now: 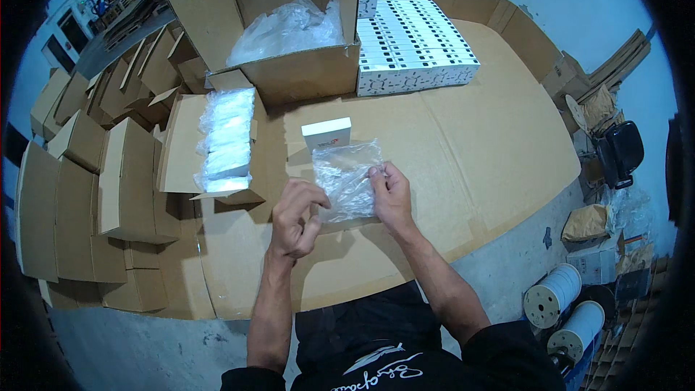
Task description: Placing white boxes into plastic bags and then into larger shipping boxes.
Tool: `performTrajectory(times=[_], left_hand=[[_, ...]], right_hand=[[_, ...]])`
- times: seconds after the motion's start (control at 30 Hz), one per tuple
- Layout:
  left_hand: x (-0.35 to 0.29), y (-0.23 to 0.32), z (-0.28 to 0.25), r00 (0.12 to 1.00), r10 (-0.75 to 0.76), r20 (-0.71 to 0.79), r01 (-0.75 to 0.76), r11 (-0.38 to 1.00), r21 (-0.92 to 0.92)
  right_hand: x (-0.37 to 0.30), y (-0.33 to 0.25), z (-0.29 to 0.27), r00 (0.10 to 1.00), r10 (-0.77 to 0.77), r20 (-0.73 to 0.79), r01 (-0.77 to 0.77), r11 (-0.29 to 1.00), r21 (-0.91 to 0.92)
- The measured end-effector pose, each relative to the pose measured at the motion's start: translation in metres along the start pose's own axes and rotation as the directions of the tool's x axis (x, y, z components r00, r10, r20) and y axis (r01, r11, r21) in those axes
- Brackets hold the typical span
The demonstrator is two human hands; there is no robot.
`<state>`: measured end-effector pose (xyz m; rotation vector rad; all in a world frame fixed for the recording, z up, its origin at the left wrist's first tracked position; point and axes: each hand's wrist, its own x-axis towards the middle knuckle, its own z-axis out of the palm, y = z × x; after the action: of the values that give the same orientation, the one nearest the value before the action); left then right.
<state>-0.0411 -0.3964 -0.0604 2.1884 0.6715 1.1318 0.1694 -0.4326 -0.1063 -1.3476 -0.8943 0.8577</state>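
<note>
A clear plastic bag [347, 181] is spread out flat between my hands, above the cardboard-covered table. My right hand [393, 199] pinches its right edge between thumb and fingers. On the other side, my left hand [295, 219] is loosely curled, thumb and index finger apart, with the fingertips close to the bag's left edge; nothing shows in its grip. Just beyond the bag stands a small white box [327, 134] with a small red mark on its front, its lower part seen behind the plastic.
An open carton [304, 72] of clear bags stands at the back, beside stacked white patterned boxes [420, 47]. To the left, a smaller carton [182, 146] holds several plastic-wrapped white boxes. More empty cartons [130, 181] crowd the far left. Cable spools [554, 295] stand on the floor at right.
</note>
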Motion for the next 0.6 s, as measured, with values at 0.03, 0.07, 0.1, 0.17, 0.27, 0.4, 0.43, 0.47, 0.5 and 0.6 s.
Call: performTrajectory(times=[0.03, 0.07, 0.1, 0.17, 0.27, 0.4, 0.43, 0.47, 0.5, 0.6], left_hand=[[0.004, 0.004, -0.005, 0.996, 0.048, -0.069, -0.054, 0.995, -0.088], [0.006, 0.010, -0.008, 1.000, -0.004, -0.025, 0.004, 1.000, -0.022], [0.009, 0.015, -0.007, 1.000, -0.003, -0.027, 0.003, 1.000, -0.023], [0.014, 0.022, -0.001, 0.998, -0.020, 0.063, 0.003, 0.967, 0.254], [0.014, 0.016, 0.011, 0.996, 0.059, 0.065, -0.080, 0.909, 0.409], [-0.001, -0.013, 0.014, 0.994, 0.107, -0.031, -0.095, 0.960, 0.265], [-0.003, -0.010, 0.018, 0.966, -0.209, -0.153, 0.217, 0.975, 0.038], [-0.004, -0.007, 0.022, 0.832, -0.520, -0.193, 0.481, 0.850, -0.215], [-0.002, -0.006, 0.026, 0.833, -0.519, -0.194, 0.480, 0.851, -0.215], [-0.001, -0.010, 0.037, 0.733, -0.628, -0.260, 0.527, 0.767, -0.367]], right_hand=[[0.001, -0.002, -0.001, 1.000, 0.000, 0.003, 0.000, 1.000, 0.002], [0.003, -0.006, -0.005, 0.992, 0.114, 0.046, -0.118, 0.987, 0.111], [0.004, -0.011, -0.010, 0.971, 0.220, 0.097, -0.236, 0.949, 0.209], [0.004, -0.014, -0.018, 0.956, 0.253, 0.150, -0.282, 0.933, 0.222], [0.005, -0.002, -0.021, 0.935, 0.273, 0.225, -0.321, 0.921, 0.219], [0.006, -0.009, -0.023, 0.940, 0.250, 0.233, -0.331, 0.836, 0.437], [0.006, -0.013, -0.021, 0.940, 0.251, 0.233, -0.332, 0.836, 0.437], [0.005, -0.018, -0.017, 0.988, 0.049, 0.150, -0.107, 0.906, 0.409], [0.006, -0.022, -0.016, 0.983, -0.166, 0.076, 0.128, 0.924, 0.362], [-0.002, -0.015, -0.013, 0.936, -0.202, 0.290, 0.157, 0.973, 0.168]])
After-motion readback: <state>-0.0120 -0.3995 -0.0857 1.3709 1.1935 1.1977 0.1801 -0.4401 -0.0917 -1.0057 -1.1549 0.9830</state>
